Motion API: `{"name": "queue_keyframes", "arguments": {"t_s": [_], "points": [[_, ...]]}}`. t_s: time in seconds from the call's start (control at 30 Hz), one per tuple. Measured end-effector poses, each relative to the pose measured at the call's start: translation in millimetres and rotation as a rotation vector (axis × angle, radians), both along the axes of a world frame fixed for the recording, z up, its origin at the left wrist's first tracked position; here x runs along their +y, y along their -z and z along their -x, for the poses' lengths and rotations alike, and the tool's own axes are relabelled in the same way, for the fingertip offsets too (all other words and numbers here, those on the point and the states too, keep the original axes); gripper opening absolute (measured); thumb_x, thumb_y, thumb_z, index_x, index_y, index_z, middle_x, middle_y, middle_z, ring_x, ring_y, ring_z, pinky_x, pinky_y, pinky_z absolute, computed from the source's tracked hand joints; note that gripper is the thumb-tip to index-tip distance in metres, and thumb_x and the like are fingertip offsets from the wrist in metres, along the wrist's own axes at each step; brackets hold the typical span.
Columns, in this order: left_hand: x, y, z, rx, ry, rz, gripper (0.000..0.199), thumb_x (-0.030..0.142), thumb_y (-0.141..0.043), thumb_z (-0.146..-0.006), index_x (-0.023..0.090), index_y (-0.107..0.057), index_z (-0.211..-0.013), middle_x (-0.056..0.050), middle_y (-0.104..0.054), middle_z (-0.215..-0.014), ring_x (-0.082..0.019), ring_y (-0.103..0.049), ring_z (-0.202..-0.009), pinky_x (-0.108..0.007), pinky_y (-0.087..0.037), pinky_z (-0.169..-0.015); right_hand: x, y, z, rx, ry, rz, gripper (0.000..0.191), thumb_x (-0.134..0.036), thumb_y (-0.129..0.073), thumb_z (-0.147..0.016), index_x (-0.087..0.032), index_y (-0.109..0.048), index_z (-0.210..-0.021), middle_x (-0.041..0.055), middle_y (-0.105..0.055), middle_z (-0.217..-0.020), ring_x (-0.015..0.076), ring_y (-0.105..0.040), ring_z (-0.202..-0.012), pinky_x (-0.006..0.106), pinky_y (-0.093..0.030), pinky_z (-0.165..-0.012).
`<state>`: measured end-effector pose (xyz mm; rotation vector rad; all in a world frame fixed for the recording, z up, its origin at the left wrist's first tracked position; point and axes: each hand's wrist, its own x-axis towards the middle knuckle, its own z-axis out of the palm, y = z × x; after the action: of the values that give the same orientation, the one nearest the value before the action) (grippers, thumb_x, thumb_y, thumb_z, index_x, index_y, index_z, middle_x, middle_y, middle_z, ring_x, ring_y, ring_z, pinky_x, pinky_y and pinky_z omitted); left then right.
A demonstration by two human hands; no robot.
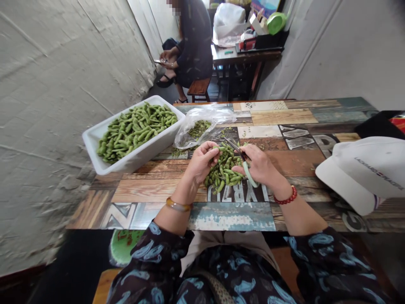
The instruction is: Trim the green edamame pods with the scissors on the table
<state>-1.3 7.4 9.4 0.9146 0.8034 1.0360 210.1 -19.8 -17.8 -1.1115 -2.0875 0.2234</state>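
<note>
My right hand [257, 164] is closed around scissors [249, 173] with a pale green handle, their blades pointing up and left over a pile of edamame pods [229, 171]. Just left of the blades, my left hand [204, 159] pinches a green pod, mostly hidden by the fingers. Both hands hover at the pile on the patterned table. Beyond them lies a clear plastic bag [186, 131] with small green trimmings [200, 128] in it. To the left stands a white tub [139, 159] heaped with edamame pods [136, 131].
A white cap [363, 173] lies on the table's right side, near a black item [376, 126]. Past the table a person [194, 42] sits on a wooden stool [199, 87], holding a phone. Behind is a cluttered side table [226, 57]. A rough wall [63, 84] runs along the left.
</note>
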Motion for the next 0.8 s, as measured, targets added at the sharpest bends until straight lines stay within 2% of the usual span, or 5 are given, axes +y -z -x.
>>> {"name": "queue_keyframes", "arguments": {"t_s": [0.1,0.33,0.57,0.8], "points": [[-1.3,-1.4,-1.2,-0.042,-0.002,0.032,0.038,0.030,-0.081,-0.062,0.017,-0.053,-0.084,0.002,-0.063,-0.070,-0.004,-0.044,-0.049,-0.016,-0.026,-0.044,-3.0,0.7,3.6,-0.041,-0.043,-0.011,0.044,-0.050,-0.070,-0.084,-0.019,-0.056,-0.112,0.0117,-0.062,-0.099,0.0309,-0.058,-0.092,0.047,-0.050,-0.083],[-5.4,-0.3,-6.7,-0.006,0.046,-0.021,0.033,0.030,-0.080,-0.065,0.016,-0.055,-0.082,0.002,-0.062,-0.069,-0.004,-0.044,-0.049,-0.016,-0.024,-0.044,-6.5,-2.4,7.6,-0.059,-0.076,0.002,0.043,-0.048,-0.069,-0.085,-0.019,-0.056,-0.114,0.0120,-0.061,-0.100,0.0313,-0.056,-0.093,0.048,-0.049,-0.084],[-2.8,9.0,-5.9,0.030,0.032,-0.032,0.035,0.038,-0.084,-0.065,0.014,-0.067,-0.084,0.002,-0.056,-0.063,-0.003,-0.040,-0.049,-0.018,-0.022,-0.045,-7.2,-3.4,8.1,-0.057,-0.090,-0.040,0.044,-0.049,-0.069,-0.085,-0.019,-0.056,-0.115,0.0117,-0.063,-0.099,0.0312,-0.058,-0.092,0.049,-0.049,-0.085],[-3.4,12.1,-6.9,0.084,0.034,-0.071,0.030,0.038,-0.083,-0.067,0.014,-0.066,-0.075,0.002,-0.055,-0.061,-0.004,-0.037,-0.050,-0.020,-0.021,-0.046,-8.3,-5.4,8.9,-0.061,-0.084,-0.043,0.048,-0.053,-0.069,-0.083,-0.019,-0.055,-0.115,0.0117,-0.063,-0.100,0.0316,-0.058,-0.094,0.050,-0.050,-0.086]]}}
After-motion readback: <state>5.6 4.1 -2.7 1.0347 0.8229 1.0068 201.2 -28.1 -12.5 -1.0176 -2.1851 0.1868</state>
